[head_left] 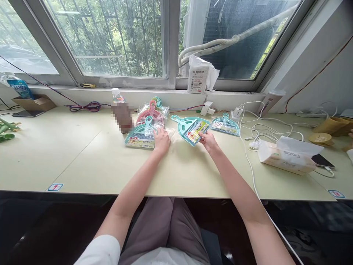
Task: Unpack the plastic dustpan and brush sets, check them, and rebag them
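Observation:
My right hand (209, 141) grips the lower edge of a mint-green dustpan and brush set (185, 124) with a yellow printed label. The set is tilted above the table, its handle pointing to the upper left. My left hand (161, 140) lies with fingers stretched out over the right edge of another green dustpan set (142, 137). Clear plastic film (171, 133) shows beside that hand. Behind are a pink dustpan set (151, 113) in clear wrapping and more green ones. Another green dustpan set (225, 125) lies flat to the right of the held one.
A bottle (119, 97), partly blurred, stands left of the dustpans. Farther right are tangled white cables (264, 129), a tissue pack (286, 154) and tape rolls (320, 139). A cardboard box (41, 103) is at far left. A white box (198, 79) sits on the sill.

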A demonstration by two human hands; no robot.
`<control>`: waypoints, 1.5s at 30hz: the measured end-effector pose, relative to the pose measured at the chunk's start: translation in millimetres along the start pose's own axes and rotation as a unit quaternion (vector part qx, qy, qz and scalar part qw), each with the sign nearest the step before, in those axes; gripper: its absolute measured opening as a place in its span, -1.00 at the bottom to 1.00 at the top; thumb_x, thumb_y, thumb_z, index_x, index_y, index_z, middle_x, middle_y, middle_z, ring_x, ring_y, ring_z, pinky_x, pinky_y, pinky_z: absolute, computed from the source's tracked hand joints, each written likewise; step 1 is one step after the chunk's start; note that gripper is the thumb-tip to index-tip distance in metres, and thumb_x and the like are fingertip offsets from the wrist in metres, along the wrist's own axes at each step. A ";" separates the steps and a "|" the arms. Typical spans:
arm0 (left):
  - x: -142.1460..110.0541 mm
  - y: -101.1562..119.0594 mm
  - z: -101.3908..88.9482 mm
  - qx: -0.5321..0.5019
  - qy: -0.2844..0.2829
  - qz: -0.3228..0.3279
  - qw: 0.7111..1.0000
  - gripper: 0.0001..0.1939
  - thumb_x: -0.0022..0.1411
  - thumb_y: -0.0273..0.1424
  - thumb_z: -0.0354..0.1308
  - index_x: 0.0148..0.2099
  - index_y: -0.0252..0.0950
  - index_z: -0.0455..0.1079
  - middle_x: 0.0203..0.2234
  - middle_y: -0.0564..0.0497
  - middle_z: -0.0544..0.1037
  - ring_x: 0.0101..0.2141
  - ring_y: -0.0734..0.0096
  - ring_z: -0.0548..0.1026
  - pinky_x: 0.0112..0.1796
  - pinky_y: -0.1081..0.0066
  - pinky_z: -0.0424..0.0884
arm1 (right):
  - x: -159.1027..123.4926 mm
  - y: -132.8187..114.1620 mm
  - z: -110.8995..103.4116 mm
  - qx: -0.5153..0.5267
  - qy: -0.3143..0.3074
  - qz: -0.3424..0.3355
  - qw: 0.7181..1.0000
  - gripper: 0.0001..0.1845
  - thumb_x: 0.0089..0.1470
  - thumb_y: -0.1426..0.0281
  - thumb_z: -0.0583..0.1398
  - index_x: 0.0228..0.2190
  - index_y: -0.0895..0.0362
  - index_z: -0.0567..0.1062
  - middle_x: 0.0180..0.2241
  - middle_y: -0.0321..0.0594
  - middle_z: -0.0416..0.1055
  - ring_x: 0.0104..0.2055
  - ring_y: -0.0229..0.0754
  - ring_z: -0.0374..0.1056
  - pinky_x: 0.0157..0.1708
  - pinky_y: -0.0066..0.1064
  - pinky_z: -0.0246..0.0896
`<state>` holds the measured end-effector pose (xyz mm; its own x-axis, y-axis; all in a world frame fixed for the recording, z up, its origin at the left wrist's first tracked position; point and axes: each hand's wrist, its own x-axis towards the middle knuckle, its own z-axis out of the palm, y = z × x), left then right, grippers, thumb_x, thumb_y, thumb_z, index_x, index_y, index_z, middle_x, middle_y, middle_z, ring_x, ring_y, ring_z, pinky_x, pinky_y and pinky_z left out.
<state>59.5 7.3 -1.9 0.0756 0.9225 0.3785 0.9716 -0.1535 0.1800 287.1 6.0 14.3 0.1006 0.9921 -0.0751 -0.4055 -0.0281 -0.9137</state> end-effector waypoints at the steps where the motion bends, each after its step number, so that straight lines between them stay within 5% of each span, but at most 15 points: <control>1: 0.7 -1.4 0.8 -0.025 0.021 -0.001 0.999 -0.52 0.16 -0.38 0.05 0.12 -0.41 0.34 0.19 -0.32 0.25 0.25 -0.08 0.03 0.21 -0.10 -0.31 | 1.3 -3.0 -2.3 -0.016 -0.008 0.012 1.000 -0.86 -0.01 0.58 0.19 -0.34 0.17 0.44 -0.34 -0.19 0.54 -0.39 -0.22 0.48 -0.26 -0.30 0.48; 5: 5.6 -8.3 0.2 -0.110 0.085 -0.012 0.990 -0.64 0.15 -0.53 -0.02 -0.02 -0.37 0.44 0.06 -0.33 0.38 0.20 -0.09 0.13 0.18 -0.18 -0.26 | 4.2 -12.2 -10.9 -0.077 -0.071 0.055 0.993 -0.83 -0.06 0.60 0.23 -0.34 0.20 0.48 -0.34 -0.14 0.56 -0.40 -0.18 0.49 -0.30 -0.28 0.48; 9: 11.1 -14.4 -4.6 -0.107 0.084 -0.040 0.990 -0.67 0.20 -0.55 -0.10 -0.18 -0.35 0.50 -0.12 -0.33 0.46 0.07 -0.07 0.26 0.13 -0.14 -0.01 | 4.9 -15.8 -16.3 -0.100 -0.122 0.074 0.985 -0.82 -0.07 0.57 0.26 -0.32 0.20 0.51 -0.32 -0.12 0.57 -0.37 -0.16 0.50 -0.36 -0.33 0.48; 15: 11.7 -15.4 -13.8 -0.133 0.075 -0.085 0.985 -0.68 0.28 -0.46 -0.11 -0.31 -0.36 0.49 -0.29 -0.32 0.48 -0.05 -0.07 0.36 -0.08 0.08 0.28 | 15.6 -9.6 -25.9 -0.115 -0.094 0.058 0.987 -0.79 -0.08 0.54 0.28 -0.30 0.19 0.51 -0.29 -0.10 0.56 -0.32 -0.11 0.51 -0.26 -0.23 0.47; 19: 6.8 -8.8 -21.5 -0.158 0.099 -0.054 0.981 -0.71 0.30 -0.42 -0.09 -0.24 -0.32 0.47 -0.16 -0.27 0.47 -0.02 0.00 0.33 -0.11 0.17 0.30 | 23.2 3.7 -26.1 -0.100 -0.070 0.032 0.992 -0.76 -0.10 0.53 0.29 -0.30 0.18 0.49 -0.26 -0.13 0.56 -0.29 -0.14 0.50 -0.23 -0.24 0.46; 25: -1.9 7.1 -30.4 -0.178 0.140 0.009 0.974 -0.66 0.33 -0.38 -0.14 -0.09 -0.22 0.46 -0.05 -0.20 0.39 0.02 0.03 0.26 -0.14 0.21 0.33 | 14.0 17.9 -5.7 -0.077 -0.139 0.017 0.987 -0.67 -0.18 0.43 0.37 -0.28 0.15 0.49 -0.24 -0.16 0.55 -0.27 -0.11 0.50 -0.25 -0.24 0.48; 34: -8.0 20.4 -29.7 -0.246 0.137 0.047 0.958 -0.69 0.31 -0.33 -0.06 -0.05 -0.16 0.47 0.01 -0.14 0.40 0.08 0.03 0.23 0.04 0.12 0.20 | -0.7 18.7 8.0 -0.030 -0.075 -0.029 0.996 -0.69 -0.14 0.38 0.36 -0.29 0.12 0.45 -0.25 -0.19 0.54 -0.25 -0.11 0.50 -0.15 -0.20 0.46; 40: -7.8 23.1 -38.5 -0.329 0.167 0.077 0.926 -0.74 0.23 -0.42 0.04 -0.12 -0.09 0.50 0.11 0.00 0.37 0.21 0.13 0.13 0.26 0.05 -0.28 | -0.4 28.4 10.9 -0.043 -0.123 -0.043 0.991 -0.56 -0.22 0.29 0.41 -0.26 0.13 0.46 -0.21 -0.17 0.53 -0.23 -0.12 0.49 -0.20 -0.22 0.45; 45: -13.7 35.8 -43.2 -0.411 0.129 0.087 0.898 -0.76 0.17 -0.38 0.14 -0.11 -0.07 0.49 0.10 0.01 0.39 0.22 0.13 0.14 0.27 0.05 -0.31 | -14.4 28.6 24.4 -0.023 -0.128 -0.063 0.990 -0.55 -0.23 0.22 0.40 -0.26 0.13 0.49 -0.18 -0.16 0.52 -0.17 -0.10 0.47 -0.16 -0.22 0.44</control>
<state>83.5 -26.1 38.5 0.0527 0.7625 0.6448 0.4474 -0.5953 0.6674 251.9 -6.1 -1.0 -0.0870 0.9864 0.1392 -0.3625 0.0988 -0.9267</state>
